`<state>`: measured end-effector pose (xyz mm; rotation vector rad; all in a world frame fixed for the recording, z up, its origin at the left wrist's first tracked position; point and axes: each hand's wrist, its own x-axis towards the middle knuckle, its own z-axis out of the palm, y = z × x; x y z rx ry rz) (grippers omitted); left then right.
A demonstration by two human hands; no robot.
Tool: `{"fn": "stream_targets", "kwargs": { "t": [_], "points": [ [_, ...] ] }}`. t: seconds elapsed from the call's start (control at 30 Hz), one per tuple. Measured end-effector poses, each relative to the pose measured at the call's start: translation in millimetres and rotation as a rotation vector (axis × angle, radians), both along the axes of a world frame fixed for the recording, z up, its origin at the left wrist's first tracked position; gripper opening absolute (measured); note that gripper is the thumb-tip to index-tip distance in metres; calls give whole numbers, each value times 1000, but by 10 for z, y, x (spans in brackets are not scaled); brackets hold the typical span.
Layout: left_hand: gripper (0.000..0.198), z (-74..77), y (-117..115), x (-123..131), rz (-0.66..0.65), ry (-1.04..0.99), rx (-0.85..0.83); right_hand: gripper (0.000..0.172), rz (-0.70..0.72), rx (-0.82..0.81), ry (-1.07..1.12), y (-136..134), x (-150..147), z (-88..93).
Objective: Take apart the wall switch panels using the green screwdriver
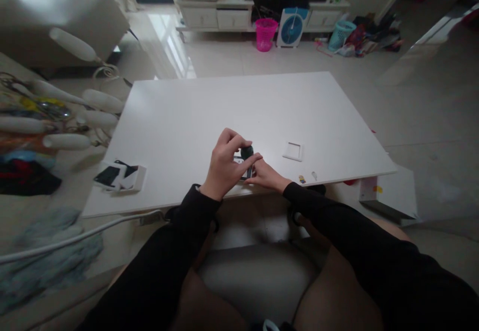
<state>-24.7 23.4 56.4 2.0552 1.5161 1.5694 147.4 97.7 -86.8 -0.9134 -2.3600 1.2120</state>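
Near the front edge of the white table point(209, 111), both hands meet over a small item. My left hand point(223, 165) is closed, with its thumb and fingers around a dark rounded object point(246, 151). Beneath it lies a small flat black-and-white item point(238, 160), partly covered by the fingers; its kind I cannot make out. My right hand point(268, 175) grips that flat item at its right side between thumb and fingers. To the right rest a white square frame point(285, 156), a tiny yellow figure point(302, 179) and a small silvery piece point(314, 175).
A white open box point(139, 179) with black flat pieces sits at the table's left end. A white cable point(82, 235) runs along the lower left. White-armed metalwork point(101, 100) stands beside the table. A pink basket point(265, 37) and blue fan point(291, 28) are beyond.
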Motion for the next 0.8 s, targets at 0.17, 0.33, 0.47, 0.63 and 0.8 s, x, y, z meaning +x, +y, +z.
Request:
{"fn": "stream_targets", "kwargs": {
  "t": [0.17, 0.33, 0.47, 0.63, 0.8],
  "points": [
    [23, 28, 8, -2, -101, -79, -99, 83, -41, 35, 2, -17, 12, 28],
    [30, 57, -18, -55, -238, -26, -94, 80, -50, 45, 29, -11, 26, -1],
    [19, 54, -24, -19, -160, -28, -20, 72, -27, 36, 15, 4, 22, -16],
    [20, 66, -6, -10, -95, -33, -73, 73, -27, 10, -10, -10, 15, 3],
    [35, 94, -4, -115, -247, -46, -161, 78, -34, 67, 16, -20, 5, 33]
  ]
}}
